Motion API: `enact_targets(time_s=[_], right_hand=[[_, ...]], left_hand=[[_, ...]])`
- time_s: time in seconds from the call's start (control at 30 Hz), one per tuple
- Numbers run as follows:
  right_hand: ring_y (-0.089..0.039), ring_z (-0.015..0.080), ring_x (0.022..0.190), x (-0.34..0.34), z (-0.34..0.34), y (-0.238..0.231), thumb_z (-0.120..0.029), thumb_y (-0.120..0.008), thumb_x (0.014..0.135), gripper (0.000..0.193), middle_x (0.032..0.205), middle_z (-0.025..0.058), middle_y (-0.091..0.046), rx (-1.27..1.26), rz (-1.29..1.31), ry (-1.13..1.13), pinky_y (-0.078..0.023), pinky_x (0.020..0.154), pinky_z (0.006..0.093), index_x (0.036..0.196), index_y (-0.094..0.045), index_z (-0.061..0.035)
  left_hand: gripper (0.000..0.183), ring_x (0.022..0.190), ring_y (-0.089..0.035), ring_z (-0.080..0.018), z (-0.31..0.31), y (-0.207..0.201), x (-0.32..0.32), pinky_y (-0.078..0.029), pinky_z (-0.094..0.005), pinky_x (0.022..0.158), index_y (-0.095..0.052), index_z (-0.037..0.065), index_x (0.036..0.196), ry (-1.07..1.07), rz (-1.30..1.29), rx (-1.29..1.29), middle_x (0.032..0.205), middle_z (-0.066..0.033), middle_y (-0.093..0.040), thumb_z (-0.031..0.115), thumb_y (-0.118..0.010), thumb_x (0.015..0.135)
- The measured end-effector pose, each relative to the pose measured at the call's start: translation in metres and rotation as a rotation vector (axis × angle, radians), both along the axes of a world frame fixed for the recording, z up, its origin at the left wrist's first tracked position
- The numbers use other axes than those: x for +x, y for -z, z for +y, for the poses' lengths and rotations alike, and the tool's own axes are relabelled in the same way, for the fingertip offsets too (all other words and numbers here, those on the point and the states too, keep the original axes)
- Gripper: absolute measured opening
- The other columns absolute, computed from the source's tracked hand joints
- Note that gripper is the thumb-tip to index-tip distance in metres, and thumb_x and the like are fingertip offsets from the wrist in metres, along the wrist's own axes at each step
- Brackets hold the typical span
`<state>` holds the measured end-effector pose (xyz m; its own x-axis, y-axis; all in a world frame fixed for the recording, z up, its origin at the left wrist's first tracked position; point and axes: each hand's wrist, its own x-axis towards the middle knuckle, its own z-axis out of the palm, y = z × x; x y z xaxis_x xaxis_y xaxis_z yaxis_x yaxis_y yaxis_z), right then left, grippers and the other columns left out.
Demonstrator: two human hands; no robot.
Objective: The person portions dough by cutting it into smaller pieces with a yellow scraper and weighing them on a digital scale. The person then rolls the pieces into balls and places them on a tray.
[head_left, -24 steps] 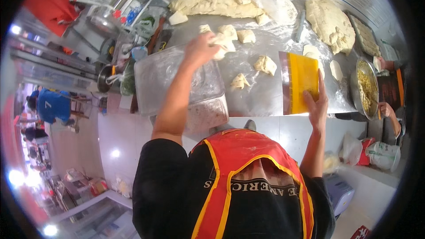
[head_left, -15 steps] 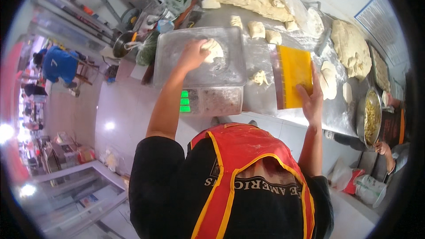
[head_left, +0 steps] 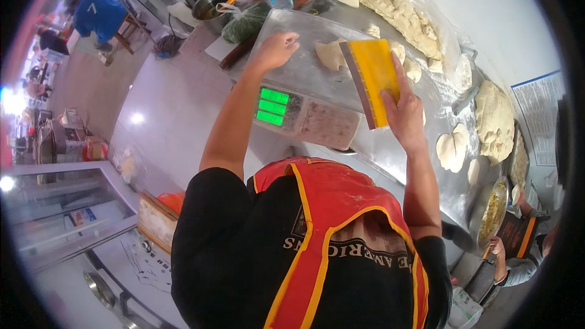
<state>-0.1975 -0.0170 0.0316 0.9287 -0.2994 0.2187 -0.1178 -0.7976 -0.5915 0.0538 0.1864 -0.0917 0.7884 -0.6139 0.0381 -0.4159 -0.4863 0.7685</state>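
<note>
My left hand (head_left: pixel 277 50) is over the left part of a steel scale pan (head_left: pixel 298 27), its fingers loosely bent and apart, with nothing visible in them. To its right a pale dough piece (head_left: pixel 329 55) lies on the pan, partly covered by a yellow dough scraper (head_left: pixel 375 76). My right hand (head_left: pixel 404 113) grips this scraper at its right side, thumb on the face, the dark edge toward the left. Below the pan, the scale's green display (head_left: pixel 272 107) is lit.
Dough lumps (head_left: pixel 399 12) lie along the back of the metal table, with a large slab (head_left: pixel 493 122) and flat pieces (head_left: pixel 452 148) at right. A co-worker's hand (head_left: pixel 497 247) is near a pan of filling (head_left: pixel 492 213). Bagged greens (head_left: pixel 245 22) and a pot (head_left: pixel 213 9) stand at left.
My left hand has let go of the dough piece, which now lies on the pan. The scraper in my right hand has moved left over the pan's right side. The view has turned.
</note>
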Motion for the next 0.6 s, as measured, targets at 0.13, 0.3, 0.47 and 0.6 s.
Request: enact_targets(time_s=[0.13,0.3,0.47,0.6], right_hand=[[-0.064,0.0404,0.079,0.014,0.013,-0.003,-0.005,-0.055,0.083,0.070,0.098,0.0236,-0.064,-0.079,-0.030,-0.024,-0.053,0.073,0.0446,0.145,-0.026,-0.0211],[-0.064,0.0401,0.077,0.026,0.020,-0.002,-0.006,-0.056,0.083,0.071,0.092,0.0233,-0.065,-0.128,-0.012,-0.013,-0.053,0.071,0.0453,0.145,-0.026,-0.0213],[-0.063,0.0410,0.083,0.033,0.028,-0.004,-0.006,-0.054,0.084,0.070,0.096,0.0258,-0.064,-0.097,0.090,0.047,-0.052,0.074,0.0442,0.145,-0.026,-0.0263],[-0.063,0.0412,0.073,0.039,0.036,0.003,-0.008,-0.054,0.084,0.070,0.082,0.0234,-0.064,-0.176,0.138,0.034,-0.052,0.068,0.0464,0.145,-0.025,-0.0265]], left_hand=[[0.041,0.104,-0.061,-0.0255,-0.008,-0.002,-0.002,-0.046,-0.0346,0.088,-0.057,0.002,0.121,0.047,0.027,-0.016,0.114,-0.0155,-0.063,0.023,-0.061,0.086],[0.042,0.103,-0.061,-0.0256,-0.028,-0.002,-0.006,-0.047,-0.0349,0.088,-0.056,0.002,0.122,0.075,-0.005,0.037,0.112,-0.0173,-0.064,0.023,-0.061,0.086],[0.035,0.095,-0.064,-0.0246,-0.045,0.015,-0.012,-0.048,-0.0348,0.082,-0.061,0.001,0.112,0.103,0.080,-0.105,0.103,-0.0167,-0.066,0.023,-0.063,0.085],[0.027,0.083,-0.065,-0.0258,-0.051,0.027,-0.032,-0.049,-0.0356,0.074,-0.066,0.001,0.099,0.045,0.051,-0.116,0.090,-0.0145,-0.068,0.025,-0.064,0.084]])
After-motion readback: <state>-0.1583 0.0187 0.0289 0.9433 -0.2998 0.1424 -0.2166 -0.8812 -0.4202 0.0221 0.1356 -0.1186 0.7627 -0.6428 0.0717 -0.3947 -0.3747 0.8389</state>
